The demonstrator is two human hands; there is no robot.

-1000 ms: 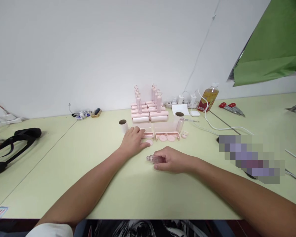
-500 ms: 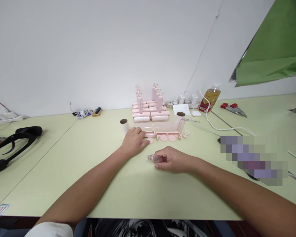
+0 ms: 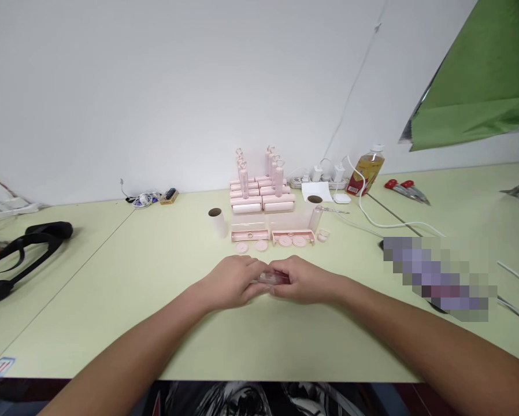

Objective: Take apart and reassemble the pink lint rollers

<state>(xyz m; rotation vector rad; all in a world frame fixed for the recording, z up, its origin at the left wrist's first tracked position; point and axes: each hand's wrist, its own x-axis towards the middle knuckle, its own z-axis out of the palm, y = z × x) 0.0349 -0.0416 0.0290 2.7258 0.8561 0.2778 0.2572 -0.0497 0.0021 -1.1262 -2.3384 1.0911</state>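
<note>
Both hands meet above the table (image 3: 216,346) on a clear pinkish tube (image 3: 269,278), lying crosswise and mostly covered by fingers. My right hand (image 3: 306,279) is wrapped round its right end. At the left end, my left hand (image 3: 229,282) grips with thumb and fingertips. Beyond them are an open pink tray-like part (image 3: 237,237) and a second pink tray (image 3: 312,238) with two round pink discs in it. Two loose pink discs (image 3: 242,247) lie in front of the left tray. Right of the trays sits a small pink cap with a loop (image 3: 323,236).
Pink cases (image 3: 247,207) and clear capped tubes (image 3: 279,180) stand in rows by the wall. A cardboard tube (image 3: 218,222) is left of the trays; a clear tube (image 3: 315,219) is right. Further right are a bottle (image 3: 366,172), white cables (image 3: 398,224) and red-tipped tools (image 3: 407,189).
My left hand has left the pink tray and discs, moved toward me, and closed on the left end of the tube. My right hand still holds it in nearly the same place.
</note>
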